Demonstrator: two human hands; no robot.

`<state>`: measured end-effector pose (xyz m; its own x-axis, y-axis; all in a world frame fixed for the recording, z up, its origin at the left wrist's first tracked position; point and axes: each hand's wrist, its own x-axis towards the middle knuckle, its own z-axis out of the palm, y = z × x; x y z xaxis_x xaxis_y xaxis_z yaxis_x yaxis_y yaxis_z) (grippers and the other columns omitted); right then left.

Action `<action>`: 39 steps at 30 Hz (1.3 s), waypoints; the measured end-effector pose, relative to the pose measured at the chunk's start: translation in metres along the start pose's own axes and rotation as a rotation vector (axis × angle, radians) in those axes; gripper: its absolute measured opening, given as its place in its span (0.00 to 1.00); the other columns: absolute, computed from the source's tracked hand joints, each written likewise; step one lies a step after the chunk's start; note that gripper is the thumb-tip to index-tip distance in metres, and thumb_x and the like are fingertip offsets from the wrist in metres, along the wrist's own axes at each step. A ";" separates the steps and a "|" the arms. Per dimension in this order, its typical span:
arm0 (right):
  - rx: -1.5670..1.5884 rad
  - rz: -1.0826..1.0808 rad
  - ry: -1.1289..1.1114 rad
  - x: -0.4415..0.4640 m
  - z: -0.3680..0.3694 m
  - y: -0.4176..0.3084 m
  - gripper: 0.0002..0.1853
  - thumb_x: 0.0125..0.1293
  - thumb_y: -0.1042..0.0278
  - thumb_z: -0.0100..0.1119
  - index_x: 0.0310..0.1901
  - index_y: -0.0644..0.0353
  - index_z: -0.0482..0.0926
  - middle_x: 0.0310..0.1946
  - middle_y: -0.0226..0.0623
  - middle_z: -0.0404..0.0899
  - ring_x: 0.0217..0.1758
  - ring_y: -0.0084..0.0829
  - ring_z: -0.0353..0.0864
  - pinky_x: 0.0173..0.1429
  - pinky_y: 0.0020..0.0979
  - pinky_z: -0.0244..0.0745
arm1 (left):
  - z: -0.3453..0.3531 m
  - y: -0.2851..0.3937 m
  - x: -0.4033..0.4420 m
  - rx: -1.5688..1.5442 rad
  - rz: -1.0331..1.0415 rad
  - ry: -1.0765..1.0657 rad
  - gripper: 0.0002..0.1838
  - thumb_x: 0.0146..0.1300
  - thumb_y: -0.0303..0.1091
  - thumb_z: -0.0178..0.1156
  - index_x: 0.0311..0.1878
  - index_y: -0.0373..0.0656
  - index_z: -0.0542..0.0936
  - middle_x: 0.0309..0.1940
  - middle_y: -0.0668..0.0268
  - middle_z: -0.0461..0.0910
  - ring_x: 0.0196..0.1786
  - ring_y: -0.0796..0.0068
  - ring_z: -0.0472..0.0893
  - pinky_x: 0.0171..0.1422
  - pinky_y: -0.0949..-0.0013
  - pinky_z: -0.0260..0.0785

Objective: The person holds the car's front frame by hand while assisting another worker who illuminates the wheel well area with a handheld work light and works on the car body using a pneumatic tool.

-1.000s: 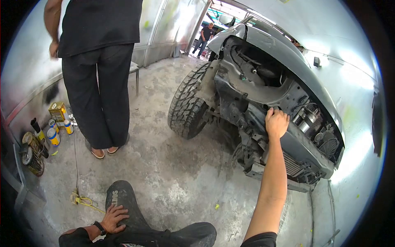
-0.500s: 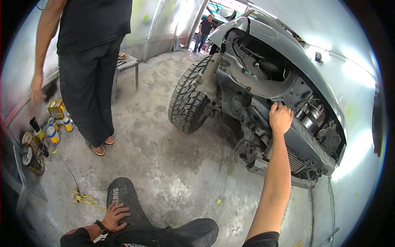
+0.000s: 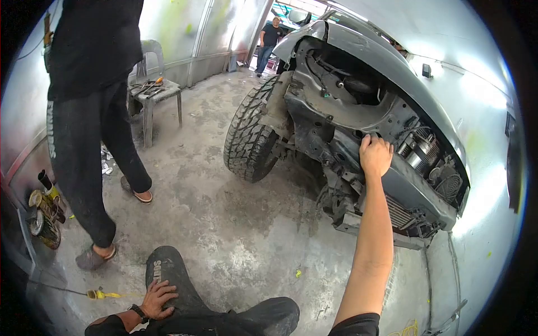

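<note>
Right fingers (image 3: 376,147) curled over the vehicle's frame (image 3: 412,176), beside the finned component (image 3: 421,151) (left fingers (image 3: 162,291) spread on the knee).

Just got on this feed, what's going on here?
The person wearing the camera has their right hand on the front frame of a vehicle whose front end is stripped open, with the tire exposed. Their left hand rests on their own thigh. At left, another person in black is mid-stride near a chair with tools on its seat. A third person stands in the background by the opening.
</note>
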<state>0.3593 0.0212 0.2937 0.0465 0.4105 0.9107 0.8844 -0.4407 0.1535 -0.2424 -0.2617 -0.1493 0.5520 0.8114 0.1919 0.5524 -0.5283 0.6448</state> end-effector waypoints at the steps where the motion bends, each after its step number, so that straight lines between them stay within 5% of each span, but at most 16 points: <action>1: -0.009 -0.006 0.002 0.001 -0.001 0.000 0.22 0.75 0.55 0.48 0.38 0.63 0.89 0.42 0.44 0.88 0.53 0.48 0.84 0.72 0.51 0.69 | 0.000 0.000 0.001 0.007 0.002 0.004 0.28 0.62 0.57 0.62 0.62 0.55 0.81 0.70 0.64 0.73 0.79 0.51 0.62 0.81 0.31 0.43; 39: 0.005 0.018 -0.012 0.000 0.006 0.003 0.22 0.74 0.54 0.49 0.39 0.62 0.89 0.44 0.42 0.88 0.53 0.46 0.84 0.73 0.51 0.69 | -0.004 0.010 0.006 0.084 0.024 0.005 0.27 0.62 0.55 0.62 0.61 0.53 0.81 0.70 0.63 0.74 0.78 0.50 0.64 0.81 0.33 0.45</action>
<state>0.3647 0.0247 0.2924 0.0683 0.4122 0.9085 0.8858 -0.4441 0.1349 -0.2365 -0.2609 -0.1388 0.5626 0.7995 0.2104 0.5895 -0.5663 0.5760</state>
